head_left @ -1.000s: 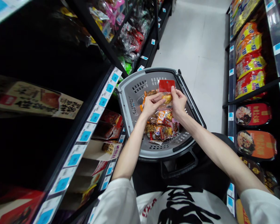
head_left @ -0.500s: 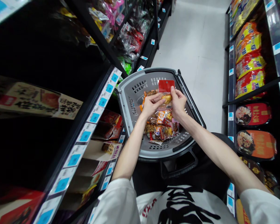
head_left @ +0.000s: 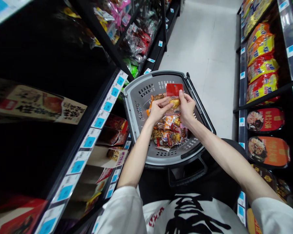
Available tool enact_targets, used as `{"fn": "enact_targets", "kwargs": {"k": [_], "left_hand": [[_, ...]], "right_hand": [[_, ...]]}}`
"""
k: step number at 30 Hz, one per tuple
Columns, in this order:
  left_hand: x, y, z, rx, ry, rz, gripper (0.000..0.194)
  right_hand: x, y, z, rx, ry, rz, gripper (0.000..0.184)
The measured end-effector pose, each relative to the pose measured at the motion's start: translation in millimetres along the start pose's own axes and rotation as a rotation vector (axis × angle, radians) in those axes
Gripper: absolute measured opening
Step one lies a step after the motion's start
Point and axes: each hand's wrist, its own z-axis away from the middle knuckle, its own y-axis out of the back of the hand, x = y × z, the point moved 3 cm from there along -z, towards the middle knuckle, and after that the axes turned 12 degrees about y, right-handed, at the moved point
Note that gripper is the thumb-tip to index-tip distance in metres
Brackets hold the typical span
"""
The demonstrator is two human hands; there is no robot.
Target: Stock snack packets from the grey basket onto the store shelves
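Observation:
Both hands hold one clear snack packet (head_left: pixel 174 97) with a red header card and yellow food inside, above a grey shopping basket (head_left: pixel 136 107). My left hand (head_left: pixel 158 110) pinches the packet's left edge. My right hand (head_left: pixel 187 106) pinches its right edge. Under the hands, several small snack packets (head_left: pixel 168 133) lie piled in the basket.
Dark shop shelves with blue price tags (head_left: pixel 99 123) and boxed goods run along the left. On the right, shelves carry yellow and red bags (head_left: pixel 261 55) and round red bowls (head_left: pixel 265 119). A pale tiled aisle (head_left: pixel 205 42) stretches ahead beyond the basket.

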Motion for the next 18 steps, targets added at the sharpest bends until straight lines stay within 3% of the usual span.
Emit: {"fn": "enact_targets", "kwargs": {"k": [18], "left_hand": [[-3.1,0.9,-0.2,0.034,0.04,0.02,0.064]], "right_hand": [[-1.8,-0.3,1.5,0.001,-0.033,0.047,0.054]]}}
